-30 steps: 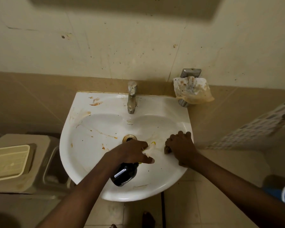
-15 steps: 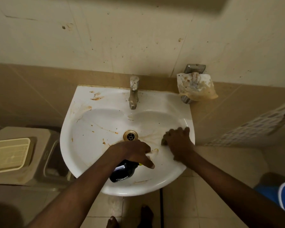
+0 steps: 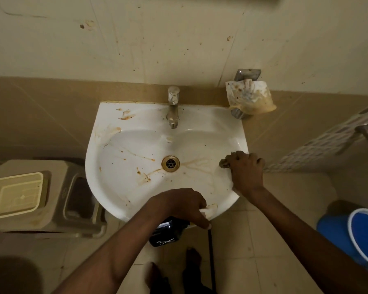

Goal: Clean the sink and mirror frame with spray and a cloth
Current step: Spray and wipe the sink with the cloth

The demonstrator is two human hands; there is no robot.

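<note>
White ceramic wall sink [image 3: 123, 200]: brown stains remain left and centre of basin; cleaning incomplete. Right hand [image 3: 245, 175] fingers curled on dark cloth [image 3: 224, 162] at right rim. Left hand [image 3: 180, 205] grips black spray bottle [image 3: 166, 237] at near rim. Mirror frame not visible.

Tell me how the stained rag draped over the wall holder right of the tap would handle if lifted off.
The stained rag sags in soft folds over the metal holder, so it is probably floppy and light. Its brown patches suggest it may be damp or crusted, so perhaps slightly stiff in places. Nothing pins it, so it would likely lift off freely.
</note>
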